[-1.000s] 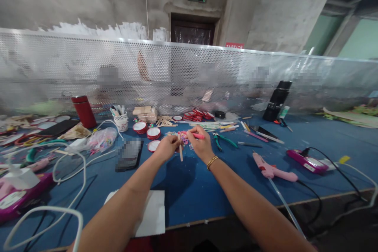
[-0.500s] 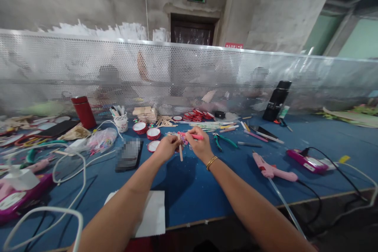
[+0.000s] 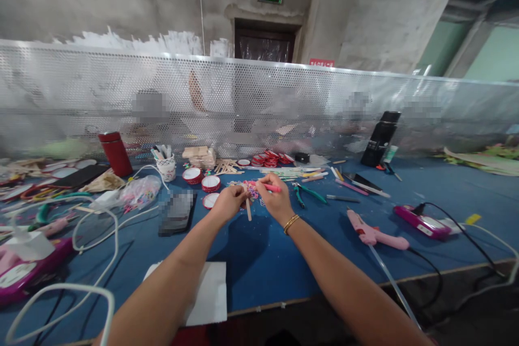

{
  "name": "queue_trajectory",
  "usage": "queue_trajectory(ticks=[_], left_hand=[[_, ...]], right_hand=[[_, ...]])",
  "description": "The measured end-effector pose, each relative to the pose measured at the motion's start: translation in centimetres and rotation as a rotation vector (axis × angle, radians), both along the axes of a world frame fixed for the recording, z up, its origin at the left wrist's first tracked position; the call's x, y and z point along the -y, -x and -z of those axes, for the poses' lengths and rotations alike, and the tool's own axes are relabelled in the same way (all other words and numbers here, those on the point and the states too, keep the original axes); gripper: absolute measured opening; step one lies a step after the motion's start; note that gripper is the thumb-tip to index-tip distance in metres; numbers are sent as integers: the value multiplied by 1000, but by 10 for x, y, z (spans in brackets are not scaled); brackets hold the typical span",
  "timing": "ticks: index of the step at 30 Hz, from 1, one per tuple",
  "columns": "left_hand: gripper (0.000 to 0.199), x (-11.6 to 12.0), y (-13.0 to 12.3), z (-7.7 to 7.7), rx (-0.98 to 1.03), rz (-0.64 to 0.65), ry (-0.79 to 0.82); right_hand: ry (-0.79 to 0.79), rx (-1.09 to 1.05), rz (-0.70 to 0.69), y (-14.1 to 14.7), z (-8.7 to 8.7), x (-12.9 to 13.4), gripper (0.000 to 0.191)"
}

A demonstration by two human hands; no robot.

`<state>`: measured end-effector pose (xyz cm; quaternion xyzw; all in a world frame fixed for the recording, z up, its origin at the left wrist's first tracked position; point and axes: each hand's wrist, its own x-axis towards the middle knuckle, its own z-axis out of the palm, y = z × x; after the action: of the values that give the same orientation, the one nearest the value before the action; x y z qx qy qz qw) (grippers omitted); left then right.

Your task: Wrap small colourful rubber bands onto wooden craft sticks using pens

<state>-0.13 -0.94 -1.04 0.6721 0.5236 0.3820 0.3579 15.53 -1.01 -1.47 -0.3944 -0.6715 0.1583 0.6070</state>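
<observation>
My left hand is closed on a pale wooden craft stick, which points down toward me from between the fingers. In my right hand, a pink marker pen is pinched, its tip end close to the upper part of the stick. Whether the tip touches the wood I cannot tell. Behind and beneath the fingers lies a pile of small coloured rubber bands, partly hidden. Round red-rimmed tins with white tops stand just left of my left hand. Green-handled pliers lie right of my right hand.
A pink glue gun with its cord lies at the right, near a purple power strip. Left are a phone, white cables and a red flask. A perforated metal screen borders the back; white paper lies in front.
</observation>
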Motion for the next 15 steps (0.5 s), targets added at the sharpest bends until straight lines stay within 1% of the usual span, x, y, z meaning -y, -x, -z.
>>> queue_trajectory(ticks=[6,15], left_hand=[[33,4,-1,-3,12,3,-16],[37,5,-3,-4,20,10,4]], right_hand=[[0,9,-38,3,-1,4,16],[13,3,-64,4,4,0,15]])
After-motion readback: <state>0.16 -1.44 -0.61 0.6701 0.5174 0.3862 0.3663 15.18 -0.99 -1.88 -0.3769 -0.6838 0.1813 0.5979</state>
